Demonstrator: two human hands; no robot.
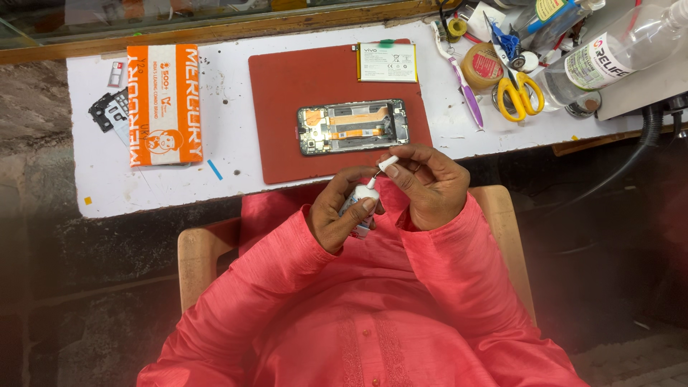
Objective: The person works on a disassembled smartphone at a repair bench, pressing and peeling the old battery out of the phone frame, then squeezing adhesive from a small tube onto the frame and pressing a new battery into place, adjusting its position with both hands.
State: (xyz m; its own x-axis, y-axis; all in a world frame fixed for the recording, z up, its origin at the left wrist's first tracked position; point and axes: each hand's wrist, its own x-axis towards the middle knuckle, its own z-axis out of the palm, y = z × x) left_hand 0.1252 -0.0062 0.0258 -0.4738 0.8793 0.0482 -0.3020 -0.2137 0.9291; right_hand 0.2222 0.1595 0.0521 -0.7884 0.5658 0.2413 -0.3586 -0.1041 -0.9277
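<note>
Gripping a small white bottle (360,204) against the lap, the left hand (335,215) is wrapping its fingers around the body of the bottle just below the near edge of the white workbench (236,147). Beside it, the right hand (430,188) is pinching a slim white cap (388,164) between thumb and fingertips, holding it just above the bottle's neck, with a thin stem running between the two.

On the bench's left side, a few dark phone parts (109,109) are lying beside an orange-and-white flat box (165,104), with a short blue strip (215,170) resting just right of it. At centre, a red work mat (287,93) is carrying an opened phone (352,127), its back removed and orange flex cables showing, directly above the hands. A white phone battery (388,62) is sitting at the mat's upper right corner.

Further right, a purple-handled toothbrush (464,82) is lying diagonally, next to a roll of brown tape (481,66) and yellow-handled scissors (520,96). A clear plastic bottle (616,51) is lying tilted at the far right among other clutter. The person, in a coral-pink shirt (373,308), is sitting on a wooden chair (197,254).
</note>
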